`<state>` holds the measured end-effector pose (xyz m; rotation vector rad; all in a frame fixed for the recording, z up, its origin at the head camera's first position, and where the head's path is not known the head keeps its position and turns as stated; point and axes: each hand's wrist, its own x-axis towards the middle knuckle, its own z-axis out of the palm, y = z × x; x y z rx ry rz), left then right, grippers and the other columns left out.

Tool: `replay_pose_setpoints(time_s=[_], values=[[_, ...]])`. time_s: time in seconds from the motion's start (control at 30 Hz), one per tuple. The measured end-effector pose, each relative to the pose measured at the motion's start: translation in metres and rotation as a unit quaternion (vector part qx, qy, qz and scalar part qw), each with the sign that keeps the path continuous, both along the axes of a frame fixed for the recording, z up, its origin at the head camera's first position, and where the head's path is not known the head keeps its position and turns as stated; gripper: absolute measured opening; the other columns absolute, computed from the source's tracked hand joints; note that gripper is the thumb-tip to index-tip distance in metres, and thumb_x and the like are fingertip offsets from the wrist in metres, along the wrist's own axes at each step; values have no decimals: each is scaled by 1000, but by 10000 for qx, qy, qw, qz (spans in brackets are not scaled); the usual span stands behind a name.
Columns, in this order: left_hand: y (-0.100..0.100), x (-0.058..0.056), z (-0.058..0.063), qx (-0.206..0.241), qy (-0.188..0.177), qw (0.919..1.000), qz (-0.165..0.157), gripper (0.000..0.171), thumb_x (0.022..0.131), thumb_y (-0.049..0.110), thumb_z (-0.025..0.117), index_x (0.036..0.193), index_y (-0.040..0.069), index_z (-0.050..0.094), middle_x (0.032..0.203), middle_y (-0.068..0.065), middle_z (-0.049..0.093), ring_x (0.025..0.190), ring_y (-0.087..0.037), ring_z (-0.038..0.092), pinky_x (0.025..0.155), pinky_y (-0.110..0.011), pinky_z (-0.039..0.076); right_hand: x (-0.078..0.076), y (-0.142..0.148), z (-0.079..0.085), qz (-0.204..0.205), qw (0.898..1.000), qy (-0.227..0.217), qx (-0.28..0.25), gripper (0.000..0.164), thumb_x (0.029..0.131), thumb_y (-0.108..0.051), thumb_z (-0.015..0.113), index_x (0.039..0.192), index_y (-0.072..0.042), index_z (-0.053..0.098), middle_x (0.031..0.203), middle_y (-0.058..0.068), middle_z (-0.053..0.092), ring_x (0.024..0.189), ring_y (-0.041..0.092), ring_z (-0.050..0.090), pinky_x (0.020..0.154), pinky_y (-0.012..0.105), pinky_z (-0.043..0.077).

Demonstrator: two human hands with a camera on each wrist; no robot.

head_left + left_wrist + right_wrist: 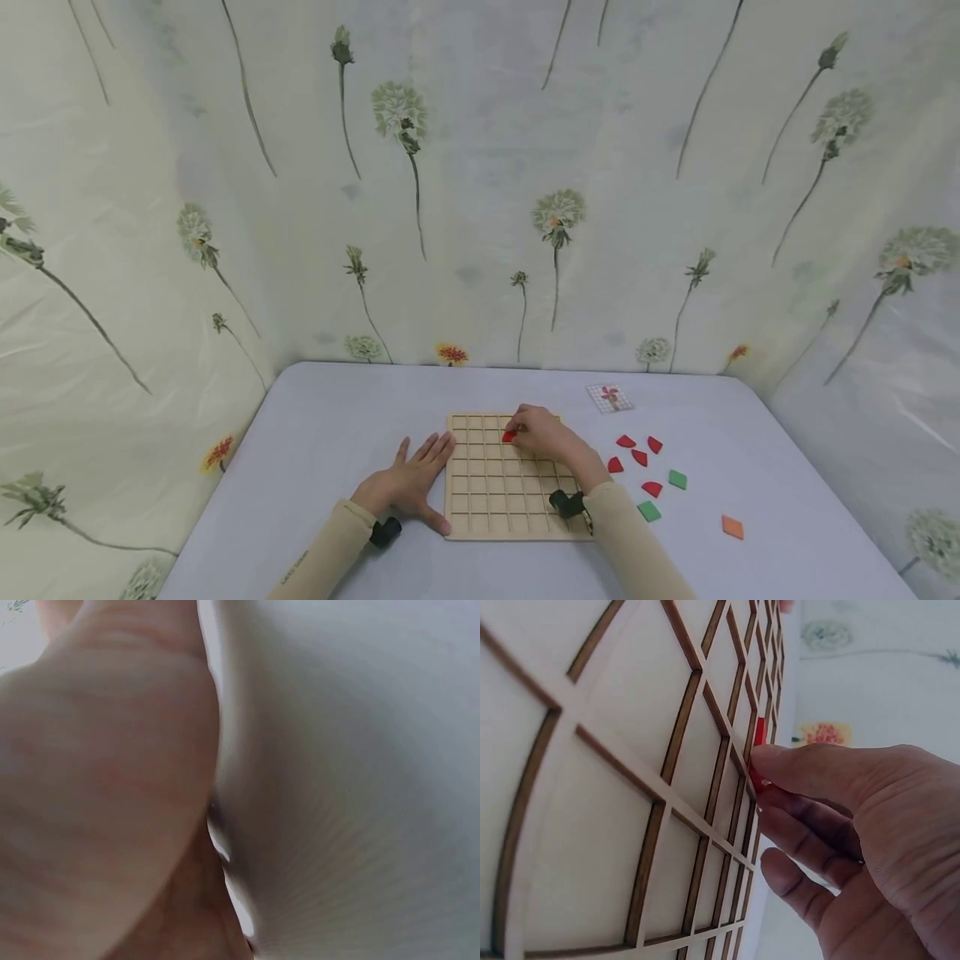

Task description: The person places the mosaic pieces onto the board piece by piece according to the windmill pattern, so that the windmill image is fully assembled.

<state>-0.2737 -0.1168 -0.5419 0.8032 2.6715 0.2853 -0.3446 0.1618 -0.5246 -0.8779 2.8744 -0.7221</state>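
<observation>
A wooden grid board (477,500) with square recesses lies flat on the table. Over its upper part, my right hand (542,432) pinches a red quarter-circle piece (509,436) between thumb and fingers. Seen from the right wrist, the red piece (759,733) is at the board's surface, under the thumb tip; its lower part is hidden by the fingers. My left hand (411,482) lies with fingers spread at the board's left edge, fingertips and thumb against it. In the left wrist view, the palm (105,780) and white tabletop fill the picture.
Right of the board lie several loose red pieces (652,489), two green pieces (648,511) and an orange piece (732,527). A card with a red flower pattern (610,397) is at the back. A dandelion-print curtain (480,208) hangs behind the white table (337,417).
</observation>
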Motion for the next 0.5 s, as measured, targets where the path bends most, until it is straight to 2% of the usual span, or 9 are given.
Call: replay_pose_setpoints(time_s=[0.23,0.5], values=[[-1,-1,-1,-17,106,9999,-29,136,62,73,73,156,10,-1,164,-7,-7,151,-28,-4,115,-63,-4,1,-2,1,-120,9999,15,-74,12,86,-3,69,95,-6,75,90,3,63,79,12,57,72,29,50],[0,1,0,19,42,10000,-47,135,62,72,73,156,9,-1,164,-9,-6,151,-29,-3,115,-64,-4,1,-1,-5,-153,9998,41,-143,12,84,-3,70,95,-5,74,89,2,63,80,13,58,72,30,50]])
